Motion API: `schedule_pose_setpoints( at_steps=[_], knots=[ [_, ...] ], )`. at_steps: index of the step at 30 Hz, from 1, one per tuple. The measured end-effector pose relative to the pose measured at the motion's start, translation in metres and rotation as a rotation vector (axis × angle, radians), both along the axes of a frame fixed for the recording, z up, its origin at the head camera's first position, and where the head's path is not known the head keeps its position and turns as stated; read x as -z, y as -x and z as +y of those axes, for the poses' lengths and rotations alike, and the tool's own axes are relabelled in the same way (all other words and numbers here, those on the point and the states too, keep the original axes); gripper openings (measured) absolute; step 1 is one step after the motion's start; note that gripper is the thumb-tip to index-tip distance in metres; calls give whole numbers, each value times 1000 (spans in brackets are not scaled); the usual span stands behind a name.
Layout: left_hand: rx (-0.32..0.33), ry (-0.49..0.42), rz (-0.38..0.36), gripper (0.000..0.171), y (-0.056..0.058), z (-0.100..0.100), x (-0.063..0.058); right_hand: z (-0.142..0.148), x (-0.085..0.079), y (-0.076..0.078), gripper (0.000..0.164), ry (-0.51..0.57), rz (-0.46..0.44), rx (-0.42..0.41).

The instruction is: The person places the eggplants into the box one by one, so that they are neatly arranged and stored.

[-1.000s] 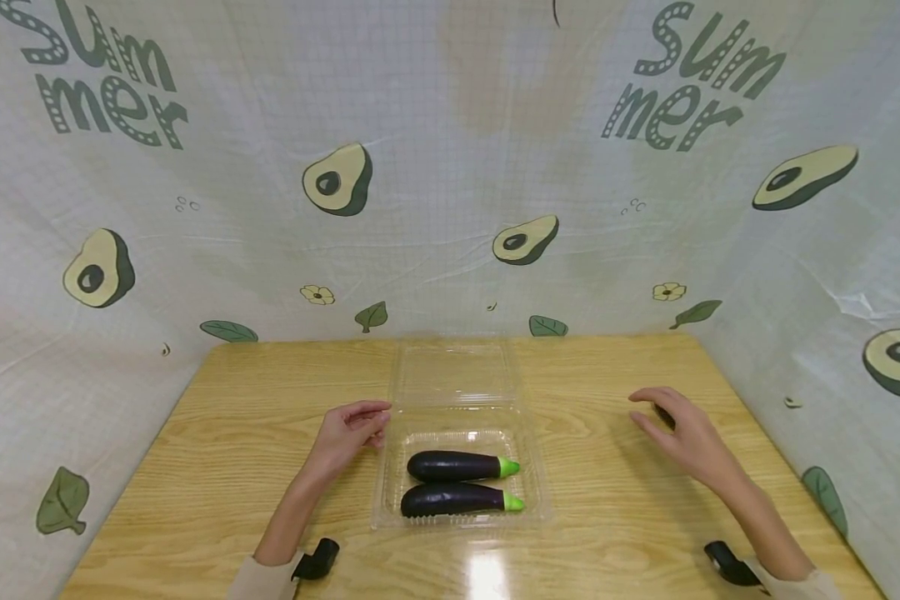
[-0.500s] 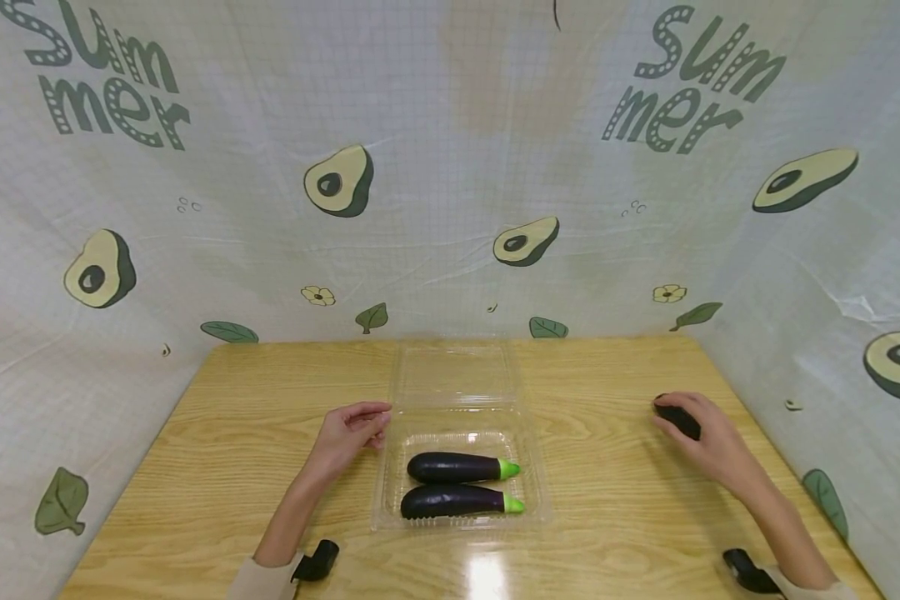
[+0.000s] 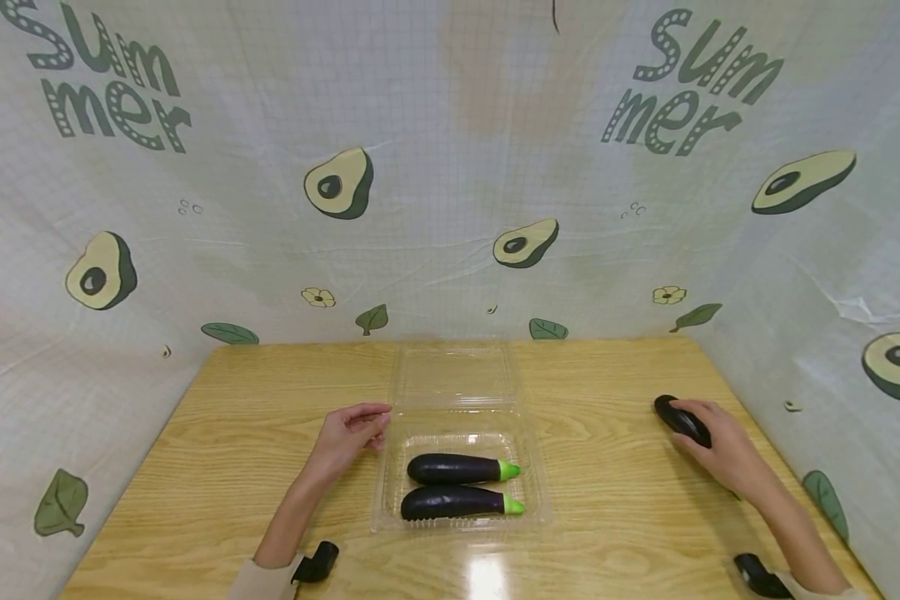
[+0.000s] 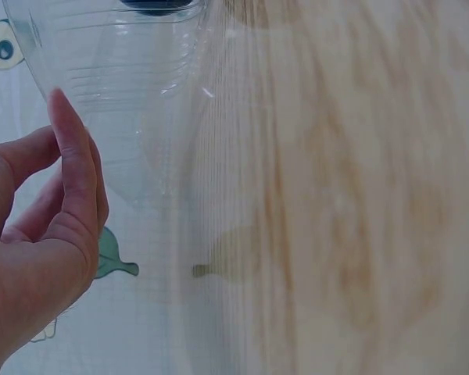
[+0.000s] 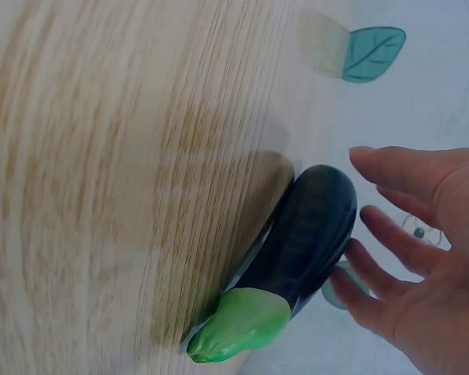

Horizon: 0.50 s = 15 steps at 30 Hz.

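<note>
My right hand (image 3: 722,442) is at a dark eggplant (image 3: 682,422) lying on the right side of the table. In the right wrist view its fingers are spread, with the fingertips (image 5: 356,248) right beside the eggplant's dark body; its green stem end (image 5: 242,324) points away from the hand. My left hand (image 3: 347,433) stays with loosely bent fingers at the left rim of an opened clear plastic clamshell box (image 3: 537,467). Two more eggplants, one farther (image 3: 450,467) and one nearer (image 3: 453,502), lie side by side in the box, green ends to the right.
The box's clear lid (image 3: 456,372) lies folded back toward the rear of the wooden table (image 3: 255,433). A white cloth (image 3: 435,167) printed with avocados and leaves hangs behind and along both sides. Each wrist wears a black camera, such as the left one (image 3: 317,561).
My right hand has moved right and a little toward me, and more of the eggplant beside it shows. The left hand and the box have kept their places.
</note>
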State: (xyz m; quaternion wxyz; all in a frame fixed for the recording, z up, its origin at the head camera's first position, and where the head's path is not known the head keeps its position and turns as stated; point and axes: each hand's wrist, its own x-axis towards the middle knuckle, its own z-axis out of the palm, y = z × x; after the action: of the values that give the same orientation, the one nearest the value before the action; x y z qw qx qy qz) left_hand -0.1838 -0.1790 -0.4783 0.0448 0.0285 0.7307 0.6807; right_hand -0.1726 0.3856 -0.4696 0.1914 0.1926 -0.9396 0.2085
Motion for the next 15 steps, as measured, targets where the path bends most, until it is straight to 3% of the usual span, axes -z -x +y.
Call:
schedule_pose_setpoints(
  at_steps=[6, 15],
  knots=[
    [-2, 5, -9, 30, 1, 0, 1, 1, 2, 0, 55, -21, -37, 9],
    [2, 6, -14, 33, 1, 0, 1, 1, -1, -3, 60, -47, -199, 128]
  ],
)
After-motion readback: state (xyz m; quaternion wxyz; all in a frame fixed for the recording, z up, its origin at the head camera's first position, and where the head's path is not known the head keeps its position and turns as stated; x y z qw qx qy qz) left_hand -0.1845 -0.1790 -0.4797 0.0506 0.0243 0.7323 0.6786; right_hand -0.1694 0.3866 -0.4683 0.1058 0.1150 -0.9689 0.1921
